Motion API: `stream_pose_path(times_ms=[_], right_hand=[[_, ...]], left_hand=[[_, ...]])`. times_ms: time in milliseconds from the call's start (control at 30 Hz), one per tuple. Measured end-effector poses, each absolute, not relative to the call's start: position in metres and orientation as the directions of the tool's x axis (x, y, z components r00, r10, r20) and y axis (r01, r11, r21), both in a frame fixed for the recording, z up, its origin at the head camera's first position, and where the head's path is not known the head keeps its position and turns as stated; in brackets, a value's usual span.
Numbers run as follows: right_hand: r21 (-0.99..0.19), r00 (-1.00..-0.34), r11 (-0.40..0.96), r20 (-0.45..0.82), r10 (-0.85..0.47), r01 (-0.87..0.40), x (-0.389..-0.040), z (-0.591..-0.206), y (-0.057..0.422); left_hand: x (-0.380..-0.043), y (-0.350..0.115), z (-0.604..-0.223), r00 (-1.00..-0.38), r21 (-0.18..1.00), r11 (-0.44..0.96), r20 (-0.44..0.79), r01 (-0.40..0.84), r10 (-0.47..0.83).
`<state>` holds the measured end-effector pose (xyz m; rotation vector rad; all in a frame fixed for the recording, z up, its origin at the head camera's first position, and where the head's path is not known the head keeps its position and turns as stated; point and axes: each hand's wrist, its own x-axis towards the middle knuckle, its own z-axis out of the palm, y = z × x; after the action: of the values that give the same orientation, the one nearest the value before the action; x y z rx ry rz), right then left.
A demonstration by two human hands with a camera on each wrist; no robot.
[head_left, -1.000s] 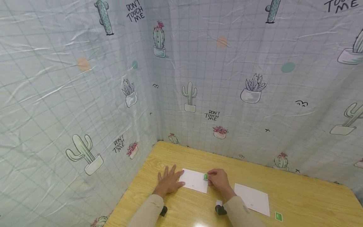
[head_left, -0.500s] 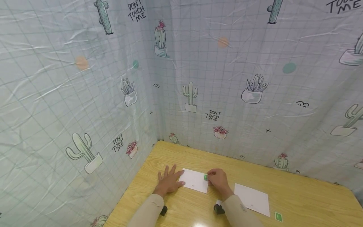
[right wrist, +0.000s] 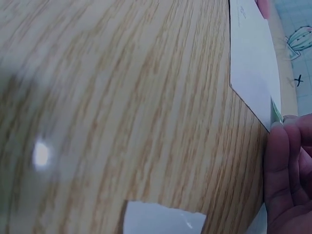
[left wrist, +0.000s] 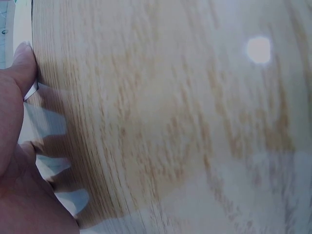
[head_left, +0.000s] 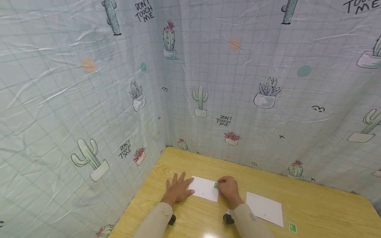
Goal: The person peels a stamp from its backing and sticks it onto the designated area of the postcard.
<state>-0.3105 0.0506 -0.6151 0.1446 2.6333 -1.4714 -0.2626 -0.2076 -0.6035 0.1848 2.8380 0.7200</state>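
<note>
A white envelope lies flat on the wooden table. My left hand rests spread at its left end, with thumb and a fingertip on the paper; in the left wrist view the thumb reaches the envelope's edge. At the upper right corner, a green stamp with a white border is pinched by my right hand. The right wrist view shows these fingers bunched at the envelope's corner, with only a sliver of the stamp visible; its contact with the paper is hard to judge.
A second white envelope lies right of my right forearm. Beyond it is another green stamp. A small white paper piece lies on the table near my right wrist. Cactus-print curtains hang behind and at left.
Both hands, the envelope and the stamp keep their places. My right wrist shifts very slightly left; otherwise only the head view drifts a little.
</note>
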Motion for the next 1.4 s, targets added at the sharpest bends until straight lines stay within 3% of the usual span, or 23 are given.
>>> stream_pose_path(times_ms=[1400], right_hand=[[-0.757,-0.989,0.636,-0.122,0.090,0.151,-0.312,-0.616,0.040]], left_hand=[[-0.262,-0.208,-0.601,-0.972,0.459,0.885,-0.164,0.078,0.171]])
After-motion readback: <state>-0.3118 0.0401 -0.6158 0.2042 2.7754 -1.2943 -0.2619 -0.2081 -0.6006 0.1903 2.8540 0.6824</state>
